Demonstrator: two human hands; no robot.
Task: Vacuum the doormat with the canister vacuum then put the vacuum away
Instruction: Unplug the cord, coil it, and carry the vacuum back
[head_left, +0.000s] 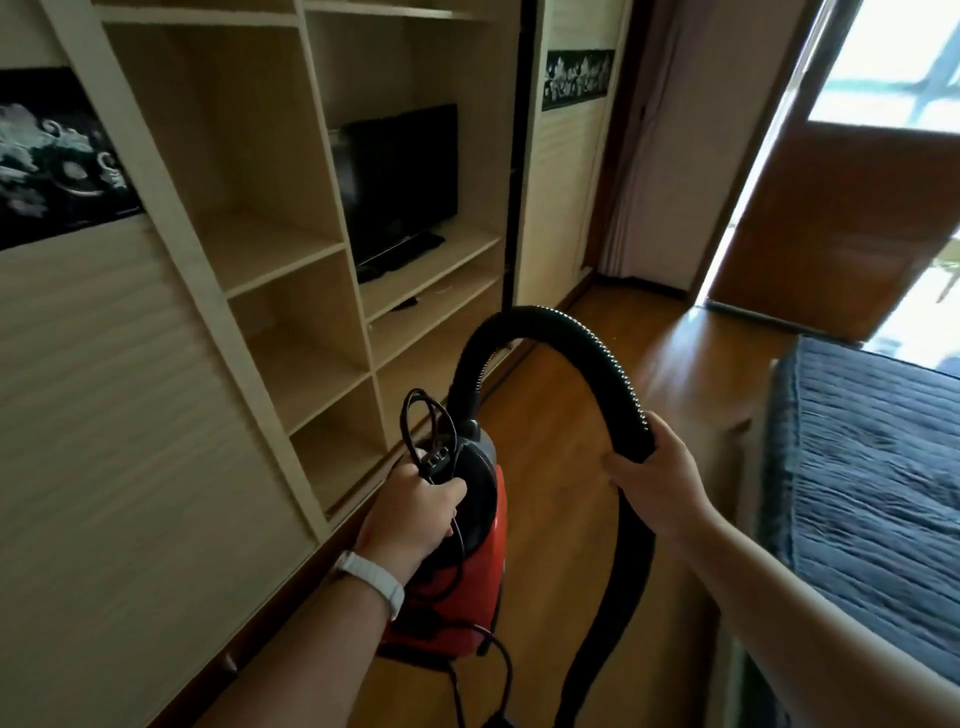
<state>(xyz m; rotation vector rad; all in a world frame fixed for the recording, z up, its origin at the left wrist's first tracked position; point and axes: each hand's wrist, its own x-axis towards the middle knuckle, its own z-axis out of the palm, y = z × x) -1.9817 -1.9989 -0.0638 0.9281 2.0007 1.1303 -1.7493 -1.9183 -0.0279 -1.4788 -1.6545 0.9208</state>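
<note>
A red and black canister vacuum (478, 561) hangs above the wooden floor in the lower middle of the head view. My left hand (415, 512) grips its top handle together with a looped black power cord (431, 431). The black ribbed hose (571, 338) arches up from the canister and down to the right, where my right hand (654, 478) grips it. Below that hand the hose drops toward the floor. No doormat is in view.
A light wooden shelf unit (291, 249) fills the left, with a black TV (400, 182) on one shelf. A bed with a dark blue quilted cover (872, 467) stands at the right. A wooden door (841, 223) stands open at the back right.
</note>
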